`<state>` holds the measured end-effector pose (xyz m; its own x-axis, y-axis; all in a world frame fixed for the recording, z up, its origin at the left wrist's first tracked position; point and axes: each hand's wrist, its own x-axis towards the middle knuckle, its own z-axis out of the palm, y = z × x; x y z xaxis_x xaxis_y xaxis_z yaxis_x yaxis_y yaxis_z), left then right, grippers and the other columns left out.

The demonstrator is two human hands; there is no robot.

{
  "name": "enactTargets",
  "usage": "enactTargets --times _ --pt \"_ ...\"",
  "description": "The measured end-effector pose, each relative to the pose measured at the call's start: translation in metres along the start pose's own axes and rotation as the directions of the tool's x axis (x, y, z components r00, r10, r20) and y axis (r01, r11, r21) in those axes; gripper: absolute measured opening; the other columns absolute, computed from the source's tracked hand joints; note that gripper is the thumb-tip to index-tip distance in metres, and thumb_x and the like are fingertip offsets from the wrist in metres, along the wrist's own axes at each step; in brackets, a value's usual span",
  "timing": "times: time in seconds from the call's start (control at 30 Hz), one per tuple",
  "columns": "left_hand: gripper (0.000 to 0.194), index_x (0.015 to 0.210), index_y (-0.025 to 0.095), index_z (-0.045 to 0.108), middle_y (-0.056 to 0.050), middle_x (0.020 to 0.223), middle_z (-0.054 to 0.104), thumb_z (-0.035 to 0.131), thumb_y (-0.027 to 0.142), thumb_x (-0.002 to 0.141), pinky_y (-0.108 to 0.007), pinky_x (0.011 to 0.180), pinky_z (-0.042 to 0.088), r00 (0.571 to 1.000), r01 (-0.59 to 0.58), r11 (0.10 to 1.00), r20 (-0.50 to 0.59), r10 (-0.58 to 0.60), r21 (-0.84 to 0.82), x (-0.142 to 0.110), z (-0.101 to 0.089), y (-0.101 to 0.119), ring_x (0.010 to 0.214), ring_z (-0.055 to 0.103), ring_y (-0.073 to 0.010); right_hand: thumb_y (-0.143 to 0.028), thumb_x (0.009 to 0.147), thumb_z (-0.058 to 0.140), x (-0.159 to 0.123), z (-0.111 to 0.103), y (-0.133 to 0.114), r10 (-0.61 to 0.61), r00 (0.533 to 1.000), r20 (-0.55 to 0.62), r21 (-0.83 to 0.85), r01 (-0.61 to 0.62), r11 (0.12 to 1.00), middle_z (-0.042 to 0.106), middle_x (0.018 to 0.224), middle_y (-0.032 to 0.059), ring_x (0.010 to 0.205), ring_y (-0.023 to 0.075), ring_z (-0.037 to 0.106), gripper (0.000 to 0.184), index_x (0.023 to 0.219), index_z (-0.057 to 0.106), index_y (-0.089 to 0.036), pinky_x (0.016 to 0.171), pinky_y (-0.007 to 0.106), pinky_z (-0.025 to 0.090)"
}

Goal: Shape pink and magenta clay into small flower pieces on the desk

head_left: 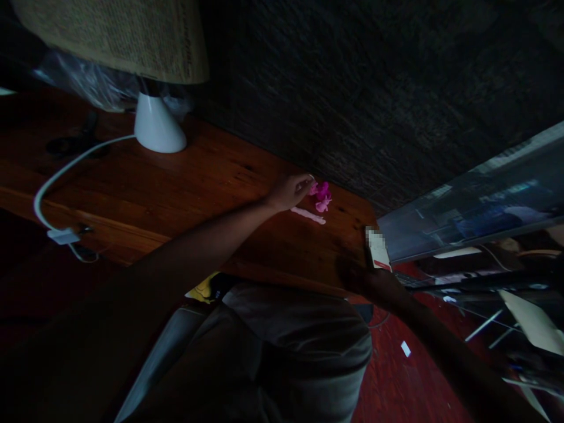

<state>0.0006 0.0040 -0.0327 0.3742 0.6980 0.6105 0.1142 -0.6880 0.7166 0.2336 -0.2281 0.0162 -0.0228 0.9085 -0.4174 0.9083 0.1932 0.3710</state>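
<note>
Pieces of pink and magenta material (324,191) lie bunched on the worktop (211,176), near its wall-side edge; the left hand (282,195) comes in over the wood with its fingers curled and thumb drawn toward them, the tips at the nearest pale pink bit, a small closure that would suit something so slight and soft; whether they truly pinch it or only touch it, I cannot tell. A pale pink strip (308,215) lies apart from the bunch, just beside the left hand and on the side toward the lap, perhaps laid there so that it stays separate and within easy reach; the right hand (359,279) is low over the near edge of the worktop, beside a white box with a red band (379,252); it is too dark to tell how far its fingers spread, or whether it holds anything or merely rests. That box sits at the far right end, probably to keep it out of the way of the small pieces; the lamp (159,126) stands well off to the left, its white cable (42,194) looping over the front edge, which leaves the wood around the strip free of the cord.
</note>
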Motion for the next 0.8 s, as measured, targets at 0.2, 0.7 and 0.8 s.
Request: enactTargets --times 0.2,0.7,0.8 --pt "0.032 0.091 0.015 0.068 -0.002 0.072 0.066 0.046 0.037 0.096 -0.024 0.062 0.038 1.000 0.006 1.000 0.000 -0.006 -0.008 -0.001 -0.001 0.003 0.062 0.055 -0.0116 -0.031 0.090 0.051 0.008 0.010 -0.002 -0.015 0.985 -0.170 0.106 0.034 0.994 0.075 0.074 0.0100 0.060 0.0216 0.068 0.026 0.098 0.072 -0.019 0.051 0.027 0.034" --pt "0.029 0.103 0.019 0.064 0.001 0.066 0.058 0.053 0.043 0.093 -0.023 0.056 0.040 0.986 0.165 0.910 0.099 -0.137 -0.381 -0.006 0.003 0.023 0.057 0.053 -0.0097 -0.046 0.079 0.056 0.166 -0.096 -0.020 0.484 0.738 -0.471 0.791 0.596 -0.140 0.019 0.048 -0.0078 0.043 0.0089 0.018 0.045 0.053 0.026 -0.026 0.042 0.026 0.018" --pt "0.037 0.105 0.018 0.062 0.002 0.065 0.055 0.051 0.051 0.093 -0.023 0.046 0.035 0.957 0.285 0.821 0.188 -0.219 -0.494 -0.005 0.005 0.023 0.048 0.045 -0.0074 -0.043 0.076 0.058 0.171 -0.094 -0.035 0.329 0.830 -0.450 0.749 0.552 -0.367 0.018 0.046 -0.0085 0.041 0.0085 0.015 0.043 0.052 0.027 -0.025 0.041 0.026 0.016"
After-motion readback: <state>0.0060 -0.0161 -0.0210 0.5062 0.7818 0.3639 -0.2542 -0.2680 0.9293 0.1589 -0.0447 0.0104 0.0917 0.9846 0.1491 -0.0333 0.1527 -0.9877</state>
